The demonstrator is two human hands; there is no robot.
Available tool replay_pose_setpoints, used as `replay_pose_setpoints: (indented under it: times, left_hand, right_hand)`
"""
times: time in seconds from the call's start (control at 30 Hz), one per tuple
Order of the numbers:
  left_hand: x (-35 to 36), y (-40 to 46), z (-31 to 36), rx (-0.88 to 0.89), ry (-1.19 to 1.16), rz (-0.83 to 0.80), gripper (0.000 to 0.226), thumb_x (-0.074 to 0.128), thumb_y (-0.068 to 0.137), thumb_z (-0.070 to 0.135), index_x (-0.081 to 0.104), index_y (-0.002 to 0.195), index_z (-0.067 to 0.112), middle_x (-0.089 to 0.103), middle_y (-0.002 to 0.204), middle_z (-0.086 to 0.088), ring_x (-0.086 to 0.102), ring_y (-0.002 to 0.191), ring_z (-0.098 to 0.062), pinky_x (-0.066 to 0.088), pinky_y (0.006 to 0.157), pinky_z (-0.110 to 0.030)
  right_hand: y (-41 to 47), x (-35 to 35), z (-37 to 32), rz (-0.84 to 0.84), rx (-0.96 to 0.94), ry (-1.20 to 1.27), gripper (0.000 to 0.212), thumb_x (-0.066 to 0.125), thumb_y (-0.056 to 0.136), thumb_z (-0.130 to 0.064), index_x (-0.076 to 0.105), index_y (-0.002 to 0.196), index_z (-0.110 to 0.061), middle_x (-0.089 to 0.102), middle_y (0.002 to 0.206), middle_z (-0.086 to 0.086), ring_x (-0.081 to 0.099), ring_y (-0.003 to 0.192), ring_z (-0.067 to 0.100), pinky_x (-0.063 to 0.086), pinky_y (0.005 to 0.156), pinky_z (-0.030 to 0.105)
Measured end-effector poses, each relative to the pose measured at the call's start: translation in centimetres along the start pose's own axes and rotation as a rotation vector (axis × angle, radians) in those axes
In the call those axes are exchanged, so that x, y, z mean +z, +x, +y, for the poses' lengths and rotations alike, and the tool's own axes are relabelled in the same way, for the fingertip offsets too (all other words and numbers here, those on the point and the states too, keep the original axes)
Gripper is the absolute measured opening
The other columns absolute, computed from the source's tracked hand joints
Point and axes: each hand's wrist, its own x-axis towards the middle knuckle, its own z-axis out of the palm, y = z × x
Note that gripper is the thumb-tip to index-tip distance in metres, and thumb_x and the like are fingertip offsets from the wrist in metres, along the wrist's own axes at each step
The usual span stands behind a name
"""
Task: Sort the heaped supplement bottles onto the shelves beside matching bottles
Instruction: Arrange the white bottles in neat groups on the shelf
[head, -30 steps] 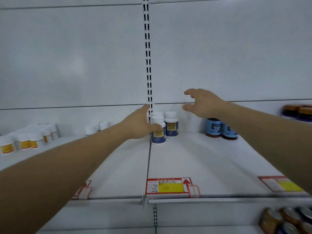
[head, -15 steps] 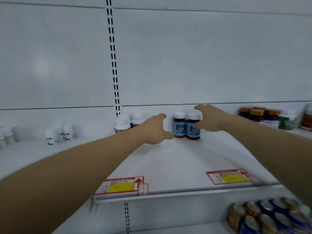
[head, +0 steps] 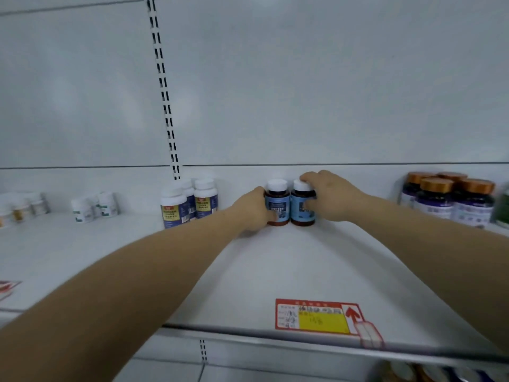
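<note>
on the shelf (head: 110, 252) several groups of bottles already stand in order, going left to right: small white bottles (head: 26, 206) at the far left, more small white bottles with green labels (head: 95, 206), then 3 white bottles with yellow and blue labels (head: 190, 204) near the slotted post (head: 165, 97). in the middle stand 2 brown bottles with blue labels (head: 290, 204), touching each other, close to the back wall. at the far right is a group of dark bottles with orange caps (head: 451, 198). so much sorting looks done, i think, but the heap itself is not in view, so i cannot tell how many bottles are left.

the left hand (head: 253, 210) holds the left brown bottle from its side, fingers curled around the lower label. the right hand (head: 332, 197) holds the right brown bottle, with fingers over the white cap and thumb on the label. it seems the person is pressing the pair together or straightening it.

compared with 0.5 s ago, both hands have moved forward: then they were beside the 2 bottles with fingers apart, not holding them; now they are closed on them. the view has also turned to the right, so the red and yellow price tag (head: 316, 317) sits more in the centre.
</note>
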Motion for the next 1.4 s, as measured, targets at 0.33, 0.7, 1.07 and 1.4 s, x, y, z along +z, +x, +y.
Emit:
replay_pose_setpoints:
  times: [0.33,0.7,1.07,1.4]
  left_hand:
    - [0.2,0.5,-0.9,-0.018,-0.021,-0.02,0.055,0.064,0.088,0.028,0.034,0.13,0.011,0.054,0.126,-0.008,0.054,0.106,-0.023,0.042,0.086,-0.03]
    - [-3.3,-3.5,1.1,0.117,0.15,-0.006,0.075,0.062,0.089,0.033,0.02,0.147,0.015,0.032,0.149,-0.007,0.043,0.127,-0.024,0.036,0.095,-0.03]
    - [2.0,-7.6,10.5,0.328,0.023,-0.173,0.077,0.06,0.088,0.044,0.016,0.15,0.027,0.026,0.154,0.002,0.041,0.13,-0.021,0.033,0.093,-0.023]
    - [9.5,-4.1,18.9,0.169,-0.09,-0.191,0.088,0.066,0.086,0.035,0.008,0.152,0.022,0.026,0.154,-0.003,0.035,0.135,-0.024,0.034,0.1,-0.03]
  right_hand:
    - [0.5,1.0,-0.4,0.024,-0.005,0.075,0.051,0.062,0.09,-0.027,0.038,0.133,-0.018,0.046,0.123,0.011,0.051,0.108,0.028,0.041,0.082,0.031]
    - [-2.3,-6.2,0.7,0.081,0.107,-0.087,0.071,0.054,0.092,-0.048,0.023,0.15,-0.022,0.034,0.149,0.011,0.036,0.134,0.028,0.032,0.107,0.036]
    - [-9.7,-12.4,9.4,0.113,0.37,-0.12,0.064,0.044,0.095,-0.053,0.029,0.149,-0.022,0.035,0.152,0.007,0.035,0.136,0.028,0.029,0.108,0.035]
    - [-11.6,-12.2,18.1,-0.074,0.227,-0.037,0.074,0.057,0.088,-0.055,0.028,0.149,-0.025,0.03,0.154,0.005,0.032,0.138,0.026,0.029,0.109,0.037]
